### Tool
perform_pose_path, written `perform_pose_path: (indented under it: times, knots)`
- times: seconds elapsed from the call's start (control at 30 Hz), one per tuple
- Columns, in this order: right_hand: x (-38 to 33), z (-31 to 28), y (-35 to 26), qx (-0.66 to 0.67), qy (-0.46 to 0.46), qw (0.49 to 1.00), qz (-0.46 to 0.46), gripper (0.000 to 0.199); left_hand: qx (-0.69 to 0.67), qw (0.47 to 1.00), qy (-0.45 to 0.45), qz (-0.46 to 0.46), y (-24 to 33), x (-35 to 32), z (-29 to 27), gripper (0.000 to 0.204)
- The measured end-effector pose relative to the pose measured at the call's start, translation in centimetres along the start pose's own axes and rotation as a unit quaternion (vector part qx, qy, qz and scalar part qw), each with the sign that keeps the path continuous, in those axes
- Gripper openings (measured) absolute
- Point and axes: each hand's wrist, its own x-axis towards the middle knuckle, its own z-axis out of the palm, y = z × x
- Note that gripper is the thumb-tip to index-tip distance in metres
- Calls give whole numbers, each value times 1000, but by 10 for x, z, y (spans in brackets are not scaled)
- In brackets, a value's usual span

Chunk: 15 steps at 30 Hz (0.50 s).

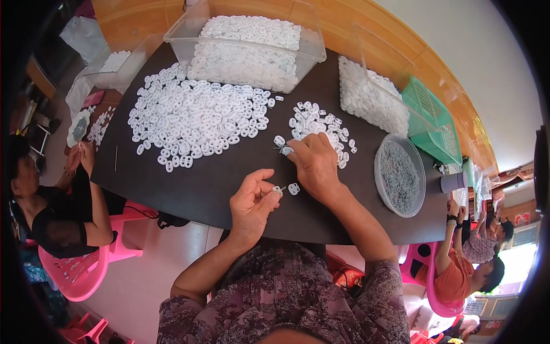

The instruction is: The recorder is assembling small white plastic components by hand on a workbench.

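My left hand [250,207] is closed in a pinch on a small white two-holed plastic piece [277,190], from which a thin metal pin seems to stick out. On the dark table just right of those fingertips lies a similar loose white piece [294,188]. Farther forward, my right hand [315,165] is bent down with thumb and fingers pressed together at another small white piece [287,151]. One more white piece [279,140] lies beside its fingertips. Beyond that hand is a small heap of white pieces [312,117], partly hidden by my knuckles.
A large heap of white pieces [195,114] spreads at left, before a clear bin [312,49]. At right stand another clear bin [372,94], a green basket [452,146], a round tub of metal pins [422,189] and a grey cup [454,182]. People sit on both sides.
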Motion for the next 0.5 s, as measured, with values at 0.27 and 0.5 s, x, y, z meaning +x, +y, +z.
perform_pose_path:
  times: [0.27, 0.5]
  knots:
    - [3, 13, 3, -37, -26, 999, -25, 19, 0, 1000, -1, 2, -2, 0, -2, 35]
    - [0, 7, 2, -1, -19, 1000, -16, 19, 2, 1000, -4, 4, 1, 0, -1, 34]
